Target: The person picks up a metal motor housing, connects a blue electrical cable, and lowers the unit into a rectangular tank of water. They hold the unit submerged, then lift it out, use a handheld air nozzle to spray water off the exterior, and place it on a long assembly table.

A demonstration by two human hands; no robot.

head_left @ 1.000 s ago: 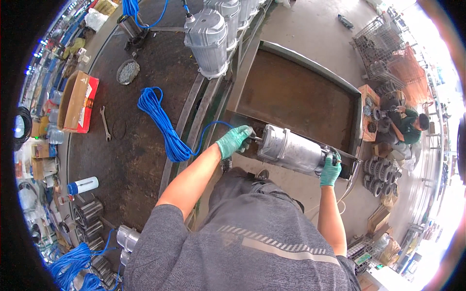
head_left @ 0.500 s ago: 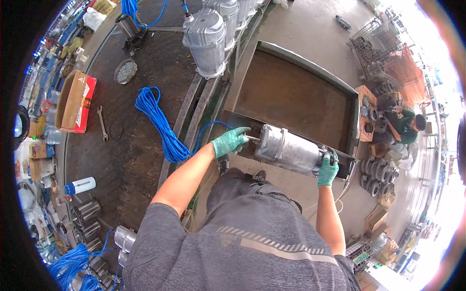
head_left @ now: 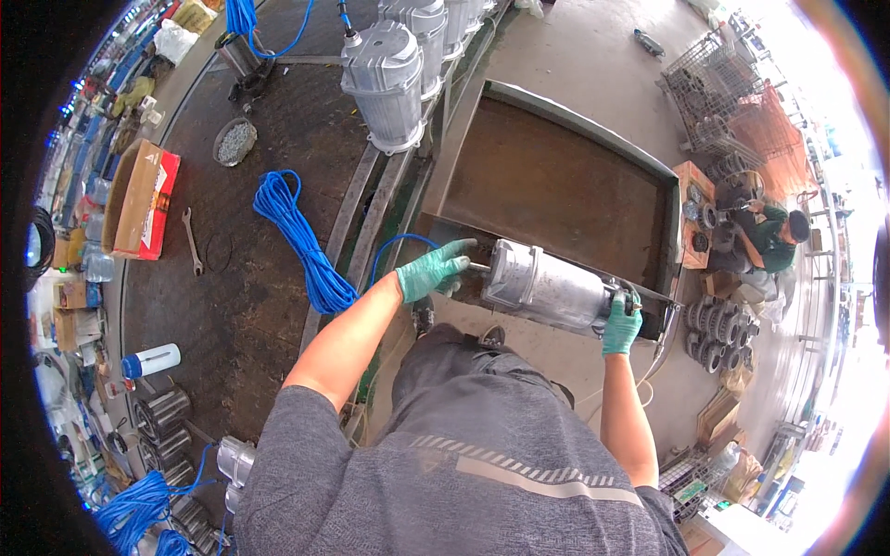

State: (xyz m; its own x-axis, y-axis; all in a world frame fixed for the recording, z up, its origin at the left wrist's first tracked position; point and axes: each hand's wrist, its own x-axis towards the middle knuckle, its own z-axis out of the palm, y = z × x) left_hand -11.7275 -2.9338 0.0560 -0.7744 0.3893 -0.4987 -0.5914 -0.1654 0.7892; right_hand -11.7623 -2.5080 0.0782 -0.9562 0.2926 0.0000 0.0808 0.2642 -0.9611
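Note:
A grey metal motor housing (head_left: 547, 289), cylindrical with a flanged left end, lies on its side along the near edge of a metal tray. My left hand (head_left: 432, 271), in a green glove, is at its left end beside a short protruding rod (head_left: 478, 267); the fingers are stretched out and apart. Blue cable runs from a coiled bundle (head_left: 304, 243) on the bench to behind that hand. At the housing's other end my right hand (head_left: 622, 326), also gloved in green, has its fingers curled around the end fittings, which it partly hides.
The rust-brown tray (head_left: 562, 190) has raised rims. On the dark bench (head_left: 232, 306) at left lie a wrench (head_left: 193, 243), a dish of small fasteners (head_left: 235, 142), a red-sided carton (head_left: 146, 200) and a white-and-blue bottle (head_left: 152, 360). Upright motor housings (head_left: 385, 88) stand beyond. A person (head_left: 771, 236) sits at right.
The whole view has shifted slightly. My left hand's fingers look a little more spread beside the rod, while my right hand stays at the housing's right end.

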